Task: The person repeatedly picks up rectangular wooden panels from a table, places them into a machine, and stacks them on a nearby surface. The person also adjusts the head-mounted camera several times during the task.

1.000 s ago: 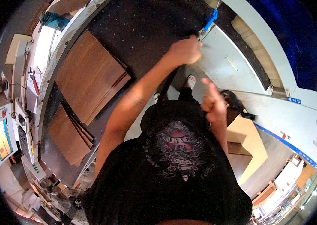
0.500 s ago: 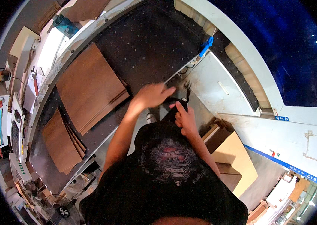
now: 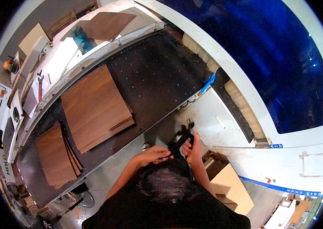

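Note:
In front of my black shirt both hands are at a dark, limp strap-like thing [image 3: 181, 142] with a ragged far end; its exact kind does not show. My right hand [image 3: 193, 149] is closed around it, thumb pointing up. My left hand [image 3: 154, 155] pinches at its near left part, fingertips together against the dark material. Where the strap runs down in front of the shirt, black on black hides it.
On the black table [image 3: 150, 65] lie a larger stack of brown panels [image 3: 94, 107] and a smaller stack [image 3: 56, 156]. A blue air gun [image 3: 209, 81] hangs by the white machine panel [image 3: 215, 114]. Boards [image 3: 230, 187] lean at the right. Pliers [image 3: 40, 89] and a bottle [image 3: 81, 40] rest beyond the table.
My left hand has come down from an open, raised pose to pinch the black strap. My right hand still grips it. The view has shifted, showing more of the far bench.

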{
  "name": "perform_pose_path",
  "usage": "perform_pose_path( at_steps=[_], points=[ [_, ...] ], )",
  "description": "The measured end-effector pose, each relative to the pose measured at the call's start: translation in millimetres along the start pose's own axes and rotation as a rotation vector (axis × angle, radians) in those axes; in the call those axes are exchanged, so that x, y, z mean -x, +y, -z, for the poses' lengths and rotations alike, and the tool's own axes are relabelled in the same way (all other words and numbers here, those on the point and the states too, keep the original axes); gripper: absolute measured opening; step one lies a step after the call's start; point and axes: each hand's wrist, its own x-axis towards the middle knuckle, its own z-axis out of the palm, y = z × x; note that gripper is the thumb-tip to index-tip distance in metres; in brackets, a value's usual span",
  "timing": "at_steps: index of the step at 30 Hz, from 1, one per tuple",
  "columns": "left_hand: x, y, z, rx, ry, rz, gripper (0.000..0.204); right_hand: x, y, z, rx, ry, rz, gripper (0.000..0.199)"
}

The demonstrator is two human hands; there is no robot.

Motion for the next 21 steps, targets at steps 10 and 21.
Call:
perform_pose_path(
  at_steps=[10, 21],
  points=[
    [-95.9, -23.8, -63.2, 0.025, -0.381, -0.186, 0.041, -9.7, -48.3, 3.7, 0.13, 0.079, 0.386, 0.045],
    [-81.2, -33.5, -23.3, 0.46, 0.06, -0.296, 0.029, 32.1, -6.5, 48.5, 1.621, -0.208, 0.341, 0.043]
  ],
)
